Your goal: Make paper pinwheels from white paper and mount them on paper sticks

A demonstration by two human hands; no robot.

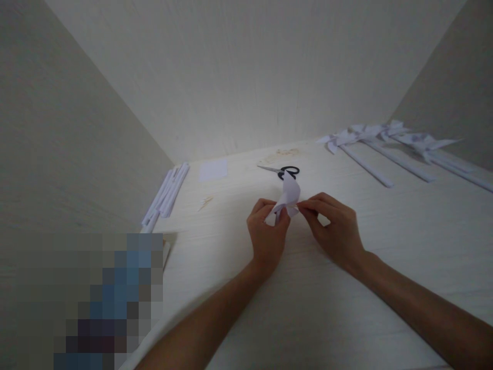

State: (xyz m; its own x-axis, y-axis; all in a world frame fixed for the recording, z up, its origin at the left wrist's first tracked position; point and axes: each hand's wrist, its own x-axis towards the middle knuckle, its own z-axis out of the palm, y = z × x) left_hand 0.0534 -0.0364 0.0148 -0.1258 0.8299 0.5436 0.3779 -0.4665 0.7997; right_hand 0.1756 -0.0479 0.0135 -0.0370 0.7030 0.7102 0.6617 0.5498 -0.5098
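Observation:
A small folded piece of white paper [288,197] is held upright over the middle of the pale table [385,241]. My left hand [267,236] pinches its lower left part, fingers curled round it. My right hand [334,229] pinches its lower right corner with thumb and forefinger. Both hands rest close together just above the tabletop. Black-handled scissors [284,170] lie flat just beyond the paper, blades pointing left.
Several white paper pinwheels on long paper sticks [385,154] lie at the far right. A bundle of rolled white paper sticks [167,192] lies along the left wall. A flat white sheet [213,169] and small wooden picks [205,202] lie behind. A blurred patch covers the lower left.

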